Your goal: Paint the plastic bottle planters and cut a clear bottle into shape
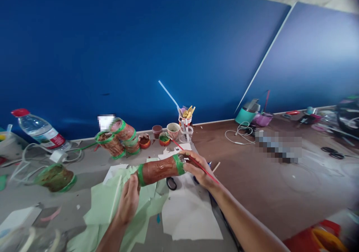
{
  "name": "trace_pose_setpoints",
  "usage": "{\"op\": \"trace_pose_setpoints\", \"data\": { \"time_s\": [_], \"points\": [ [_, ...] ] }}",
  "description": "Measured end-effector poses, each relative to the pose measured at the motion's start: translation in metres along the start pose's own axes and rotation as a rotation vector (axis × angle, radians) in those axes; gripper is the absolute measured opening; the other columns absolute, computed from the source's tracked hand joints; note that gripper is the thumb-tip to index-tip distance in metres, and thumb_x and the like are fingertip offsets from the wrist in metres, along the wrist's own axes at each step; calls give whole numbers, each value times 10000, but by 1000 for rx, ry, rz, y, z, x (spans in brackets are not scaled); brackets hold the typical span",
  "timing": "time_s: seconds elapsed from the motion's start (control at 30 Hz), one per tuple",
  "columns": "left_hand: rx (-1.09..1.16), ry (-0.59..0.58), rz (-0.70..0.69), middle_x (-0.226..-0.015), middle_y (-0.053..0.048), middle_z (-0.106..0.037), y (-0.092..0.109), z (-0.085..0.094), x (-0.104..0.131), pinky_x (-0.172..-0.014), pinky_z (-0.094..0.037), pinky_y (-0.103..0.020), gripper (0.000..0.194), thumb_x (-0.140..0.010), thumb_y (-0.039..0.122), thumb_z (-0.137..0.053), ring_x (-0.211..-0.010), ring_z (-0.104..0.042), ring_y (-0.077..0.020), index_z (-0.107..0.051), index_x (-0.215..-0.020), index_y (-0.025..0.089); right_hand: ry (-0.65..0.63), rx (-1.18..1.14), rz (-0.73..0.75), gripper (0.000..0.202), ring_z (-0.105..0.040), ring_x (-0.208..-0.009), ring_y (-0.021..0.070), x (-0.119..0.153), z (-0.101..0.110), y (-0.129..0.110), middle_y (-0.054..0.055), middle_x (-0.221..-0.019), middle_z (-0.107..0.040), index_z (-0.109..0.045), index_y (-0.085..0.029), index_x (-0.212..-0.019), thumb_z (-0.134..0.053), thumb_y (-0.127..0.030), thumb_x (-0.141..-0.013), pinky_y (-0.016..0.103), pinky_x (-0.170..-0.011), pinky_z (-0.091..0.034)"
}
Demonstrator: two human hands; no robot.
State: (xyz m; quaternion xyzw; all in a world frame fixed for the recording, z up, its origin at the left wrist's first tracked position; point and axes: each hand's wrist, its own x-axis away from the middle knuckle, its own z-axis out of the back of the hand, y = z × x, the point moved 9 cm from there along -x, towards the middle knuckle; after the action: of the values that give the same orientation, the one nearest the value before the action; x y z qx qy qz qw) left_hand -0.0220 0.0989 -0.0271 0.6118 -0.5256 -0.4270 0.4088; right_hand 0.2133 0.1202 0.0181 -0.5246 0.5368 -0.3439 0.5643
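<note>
A tube (159, 169) painted brown, with a green band at each end, is held nearly level above the table. My left hand (130, 197) is closed round its left end. At the other end, the fingers of my right hand (198, 169) grip the tube, and a thin red paintbrush (177, 144) lies through the same hand. The brush tip points toward a small pot of green paint (164, 139). Beneath the tube are light green paper sheets (101, 199), white paper (190, 218) and black-handled scissors (171, 184), partly hidden.
Several painted tubes (112, 146) are stacked at back left, near a red-capped bottle (42, 130). Another green-brown tube (56, 178) lies left. Paint pots and a cup of plastic cutlery (186, 113) line the blue wall. A teal container (246, 114) and a cable (238, 134) sit right.
</note>
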Motion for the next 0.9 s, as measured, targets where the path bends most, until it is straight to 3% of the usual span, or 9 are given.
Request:
{"op": "trace_pose_setpoints", "data": {
  "time_s": [0.1,0.3,0.4,0.53,0.73,0.9],
  "points": [
    [-149,-31,10,-848,-90,-720,8,-3,-1,-913,-486,-387,333,-762,503,-650,-1024,-612,-324,-712,-939,227,23,-23,-23,353,-620,-817,176,-1,3,6,39,-949,-675,-640,-217,-1062,-692,-321,-729,274,-692,-487],
    [-265,-233,-11,-656,-68,-693,39,-32,3,-860,-492,-394,234,-731,382,-712,-921,-634,-325,-755,-883,210,42,-86,-17,369,-611,-844,203,-3,12,17,45,-928,-672,-633,-208,-1071,-658,-279,-710,302,-723,-474],
    [-363,-347,-40,-630,-53,-694,50,-42,7,-828,-502,-388,206,-762,341,-683,-824,-647,-300,-765,-901,213,42,-73,-17,360,-608,-838,204,-4,14,19,51,-948,-671,-636,-203,-1064,-629,-261,-708,309,-735,-471],
    [-405,-381,-41,-715,-51,-727,58,-44,9,-765,-519,-372,221,-773,333,-667,-751,-648,-276,-764,-934,216,42,-118,-20,359,-614,-851,213,-3,12,14,50,-956,-678,-645,-207,-1042,-628,-259,-687,318,-754,-475],
    [-403,-328,-64,-906,-86,-745,63,-41,7,-818,-502,-374,276,-780,376,-661,-975,-637,-329,-750,-971,198,67,-193,-27,336,-612,-805,194,-2,8,10,31,-906,-674,-655,-213,-993,-658,-257,-660,295,-711,-473],
    [-386,-45,-183,-1051,-105,-713,72,-12,3,-916,-456,-368,359,-800,415,-649,-1032,-627,-288,-684,-1079,191,98,-268,-42,353,-627,-765,201,-2,10,14,39,-887,-685,-644,-215,-1030,-669,-282,-684,327,-712,-487]
  ]
}}
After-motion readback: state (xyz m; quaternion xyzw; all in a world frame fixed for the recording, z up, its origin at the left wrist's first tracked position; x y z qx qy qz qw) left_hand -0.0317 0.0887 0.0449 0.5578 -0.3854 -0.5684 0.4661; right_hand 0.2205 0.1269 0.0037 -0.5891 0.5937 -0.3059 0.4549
